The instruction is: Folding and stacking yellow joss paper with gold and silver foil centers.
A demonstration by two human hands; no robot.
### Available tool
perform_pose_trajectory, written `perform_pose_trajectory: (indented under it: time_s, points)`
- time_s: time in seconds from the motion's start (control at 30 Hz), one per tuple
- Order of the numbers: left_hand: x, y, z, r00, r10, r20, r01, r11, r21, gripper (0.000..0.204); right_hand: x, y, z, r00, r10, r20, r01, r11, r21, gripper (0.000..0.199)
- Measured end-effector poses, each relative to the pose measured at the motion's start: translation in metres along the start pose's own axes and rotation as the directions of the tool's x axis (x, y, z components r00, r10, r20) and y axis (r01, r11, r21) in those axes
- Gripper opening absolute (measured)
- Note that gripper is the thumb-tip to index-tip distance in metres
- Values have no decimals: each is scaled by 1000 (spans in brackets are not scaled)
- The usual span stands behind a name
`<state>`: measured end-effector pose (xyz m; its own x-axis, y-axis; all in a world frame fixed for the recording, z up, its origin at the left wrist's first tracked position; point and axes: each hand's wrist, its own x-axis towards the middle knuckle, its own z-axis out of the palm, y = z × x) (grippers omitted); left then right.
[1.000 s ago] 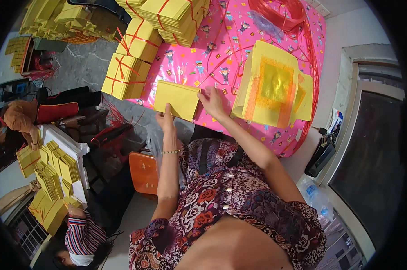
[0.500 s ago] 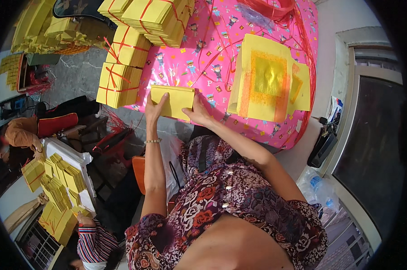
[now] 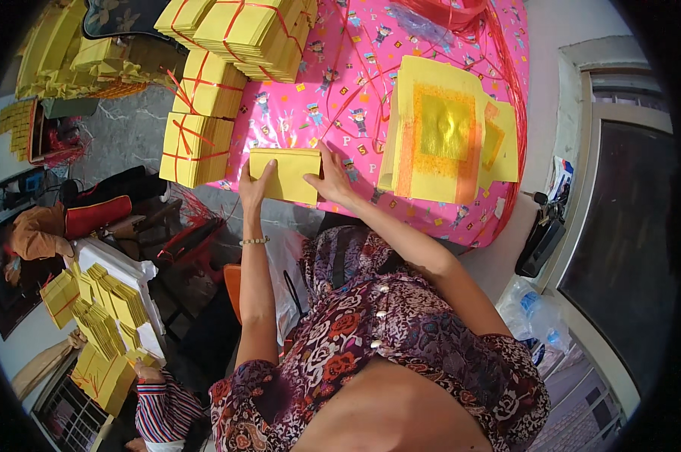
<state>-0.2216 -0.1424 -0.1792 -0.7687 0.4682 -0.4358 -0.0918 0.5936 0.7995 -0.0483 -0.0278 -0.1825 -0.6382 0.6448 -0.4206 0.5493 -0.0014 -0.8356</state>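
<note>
We held the flat, rectangular yellow paper stack (image 3: 289, 175) at the near edge of the pink cartoon-printed tablecloth (image 3: 287, 102) — left hand (image 3: 254, 188) gripping its left end, right hand (image 3: 334, 183) its right. Beyond, pink room stretched between red-tied yellow paper bundles (image 3: 196, 149) and a larger gold-squared yellow sheet pile (image 3: 438, 128).

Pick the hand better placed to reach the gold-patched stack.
Right, likely: the right hand is at the right edge of the packet, nearer the stack; the left hand is at the opposite edge.
</note>
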Motion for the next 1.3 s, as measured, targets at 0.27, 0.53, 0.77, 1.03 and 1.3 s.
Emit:
perform_pose_trajectory:
  time_s: [0.27, 0.53, 0.77, 1.03, 1.3]
  points:
    - [-6, 2, 13, 998, 44, 44, -36, 987, -155, 55, 8, 7, -2, 1000, -1, -30, 1, 1000, -2, 66]
    - [1, -3, 11, 993, 109, 35, -108, 993, -50, 71, -28, -7, -17, 985, -54, -162, 47, 998, -45, 71]
    - [-48, 50, 7, 819, 545, -179, -288, 661, 693, 84, -133, -60, -137, 872, -486, -62, 485, 874, -29, 20]
    - [-126, 113, 92, 821, 461, 337, -472, 880, -56, 72, -160, -41, -237, 796, -586, -150, 409, 705, -580, 32]
    - [-166, 139, 129, 705, 494, 508, -546, 836, -56, 80, -148, -18, -246, 757, -651, -59, 458, 593, -662, 36]
